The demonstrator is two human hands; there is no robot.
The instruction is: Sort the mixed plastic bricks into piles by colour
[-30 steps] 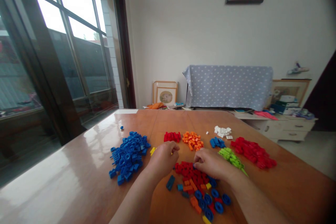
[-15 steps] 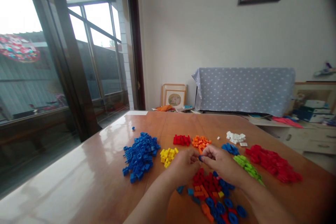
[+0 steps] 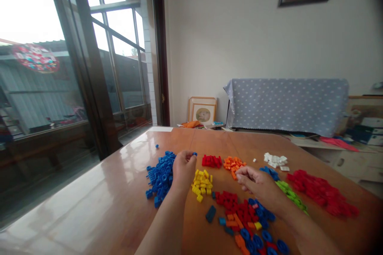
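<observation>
My left hand pinches a small blue toy brick between thumb and fingers, beside the pile of blue bricks and partly covering it. Just right of that wrist lie the yellow bricks. My right hand hovers over the table with its fingers loosely bent and apart, and no piece shows in them. Its fingertips are close to the orange bricks. Below and between the hands spreads a mixed heap of red, orange, blue and yellow pieces.
Red bricks lie in a row at the middle back. To the right are white pieces, a small blue pile, lime green bricks and a large red pile. A single blue piece lies far left on the wooden table.
The hands have parted. My left hand has moved left and away from me with the blue brick, uncovering the yellow bricks. My right hand has loosened its pinch, and the view has turned slightly left.
</observation>
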